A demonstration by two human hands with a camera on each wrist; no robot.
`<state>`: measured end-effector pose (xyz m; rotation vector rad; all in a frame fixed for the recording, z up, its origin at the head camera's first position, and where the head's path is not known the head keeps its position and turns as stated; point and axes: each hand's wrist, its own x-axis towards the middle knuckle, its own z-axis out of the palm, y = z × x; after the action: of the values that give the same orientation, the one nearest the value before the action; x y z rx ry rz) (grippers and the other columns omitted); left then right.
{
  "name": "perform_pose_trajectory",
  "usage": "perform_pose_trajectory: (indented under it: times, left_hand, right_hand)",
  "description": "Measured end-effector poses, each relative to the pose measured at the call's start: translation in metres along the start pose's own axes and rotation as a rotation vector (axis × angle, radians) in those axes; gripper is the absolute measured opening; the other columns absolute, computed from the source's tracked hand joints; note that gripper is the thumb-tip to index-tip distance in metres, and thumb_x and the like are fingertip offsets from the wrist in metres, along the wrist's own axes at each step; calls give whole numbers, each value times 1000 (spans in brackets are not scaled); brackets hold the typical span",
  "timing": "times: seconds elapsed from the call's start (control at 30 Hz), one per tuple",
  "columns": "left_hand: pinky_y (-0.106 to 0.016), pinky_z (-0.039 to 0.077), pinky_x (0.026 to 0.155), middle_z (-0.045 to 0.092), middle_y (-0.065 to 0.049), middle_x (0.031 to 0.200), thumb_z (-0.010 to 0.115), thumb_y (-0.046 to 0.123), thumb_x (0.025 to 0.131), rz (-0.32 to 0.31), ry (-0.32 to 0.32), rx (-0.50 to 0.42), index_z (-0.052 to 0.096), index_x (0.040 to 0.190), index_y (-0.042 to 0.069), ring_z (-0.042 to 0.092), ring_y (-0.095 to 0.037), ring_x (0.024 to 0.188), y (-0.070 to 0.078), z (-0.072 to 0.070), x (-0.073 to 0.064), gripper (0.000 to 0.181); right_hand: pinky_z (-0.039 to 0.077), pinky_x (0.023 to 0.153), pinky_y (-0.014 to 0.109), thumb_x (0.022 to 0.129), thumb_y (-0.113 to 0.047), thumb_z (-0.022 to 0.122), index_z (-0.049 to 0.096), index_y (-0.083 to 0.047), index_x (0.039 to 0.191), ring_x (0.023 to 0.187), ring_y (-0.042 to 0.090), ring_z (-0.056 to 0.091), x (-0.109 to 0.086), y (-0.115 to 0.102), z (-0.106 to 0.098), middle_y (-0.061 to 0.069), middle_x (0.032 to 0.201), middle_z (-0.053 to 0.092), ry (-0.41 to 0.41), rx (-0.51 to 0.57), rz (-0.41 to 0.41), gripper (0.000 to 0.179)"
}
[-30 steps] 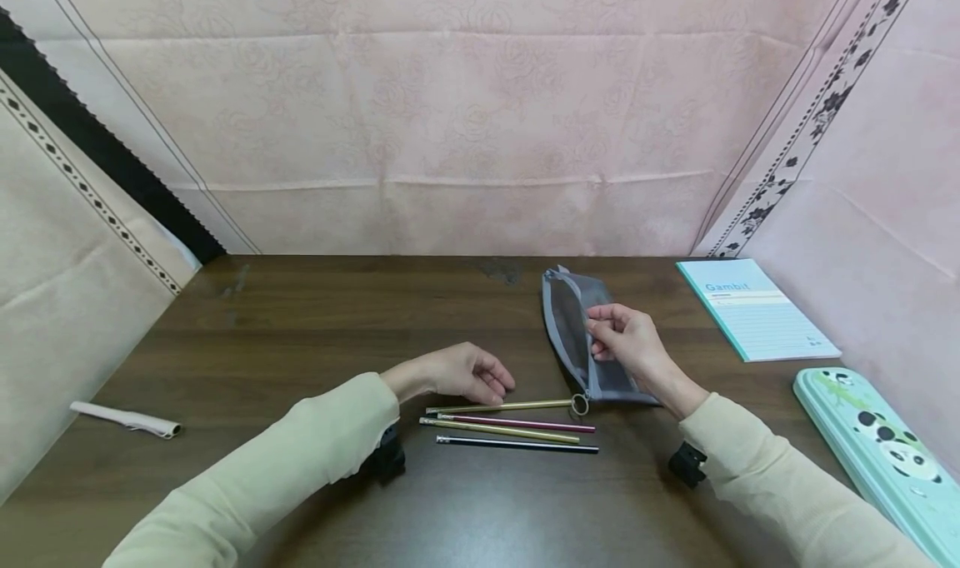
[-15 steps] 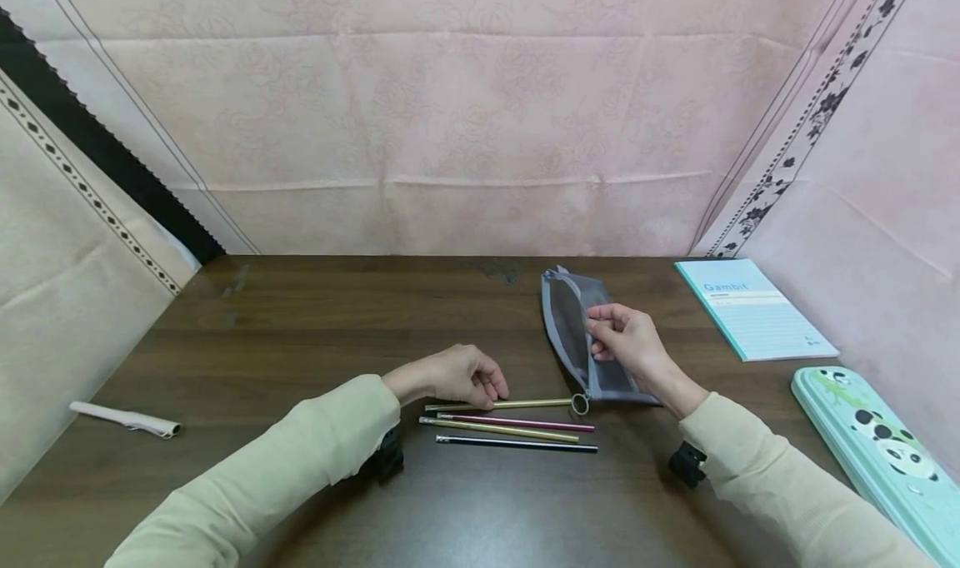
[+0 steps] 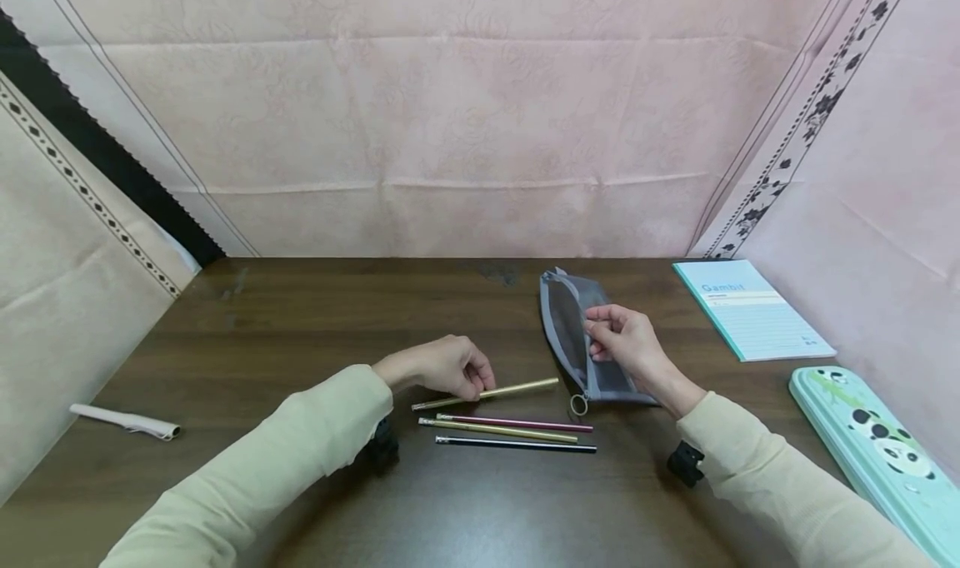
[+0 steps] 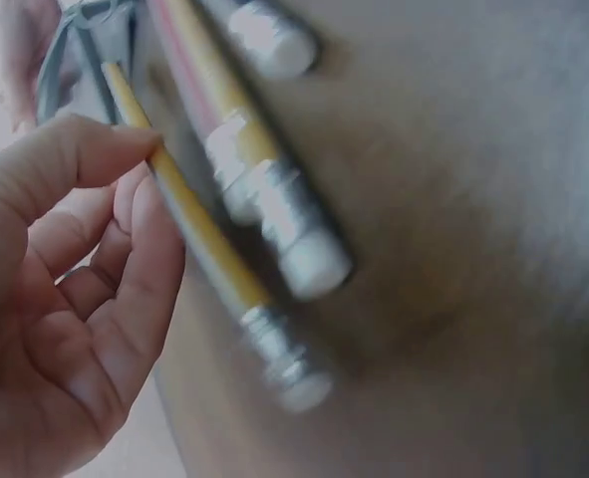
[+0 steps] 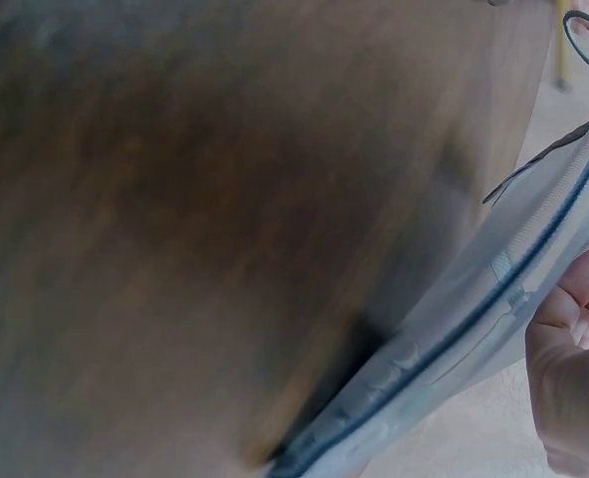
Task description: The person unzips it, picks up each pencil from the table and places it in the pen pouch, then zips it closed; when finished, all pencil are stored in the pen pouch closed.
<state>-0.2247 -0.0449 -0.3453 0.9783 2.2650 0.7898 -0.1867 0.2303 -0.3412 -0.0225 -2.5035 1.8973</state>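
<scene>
A gold pencil (image 3: 521, 388) is pinched in the left hand (image 3: 448, 366), thumb and fingertips closed on its shaft, slanting above the wood-grained table (image 3: 337, 318) with its metal-banded white eraser end to the left and its other end toward the pouch, short of its mouth. Just nearer the wearer lie three more pencils, roughly side by side: a magenta pencil (image 3: 525, 424), a second gold pencil (image 3: 510, 430) and a black pencil (image 3: 517, 444) — the black one a little apart from the other two. To the right, the grey zippered pouch (image 3: 611, 381) has its long mouth gaping, and the right hand (image 3: 630, 341) grips the right-hand edge of that mouth between thumb and fingers. A metal ring (image 3: 571, 405) hangs at the pouch's near corner, just beyond the right end of the magenta pencil. Farther right and toward the back lies a notepad marked "Gambit" (image 3: 753, 310), and nearer the wearer a mint-green case with panda pictures (image 3: 885, 468), just beside the notepad's near corner. A white pen (image 3: 123, 419) lies near the table's left edge, well apart from the pencils. Behind the table rises a pale pink patterned cloth (image 3: 450, 118) — creased across, with black floral trim at the right.
</scene>
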Motion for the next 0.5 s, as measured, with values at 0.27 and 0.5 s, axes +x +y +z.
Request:
perform_pose_trajectory:
  times: [0.27,0.5]
  left_hand:
    - [-25,55,68,65,-3,85,60,1,86,-119,20,-314,65,104,-1,59,-9,75,-1,-11,11,18]
    - [-22,55,68,67,-18,106,58,5,92,-183,100,-716,57,120,-6,66,-15,82,12,2,47,30]
  right_hand:
    - [53,55,18,94,-3,53,48,14,121,55,3,56,2,1,1,-3,71,58,3,6,2,31]
    - [52,54,18,94,-2,52,48,16,120,55,2,55,2,2,4,-4,69,57,-6,7,-10,31]
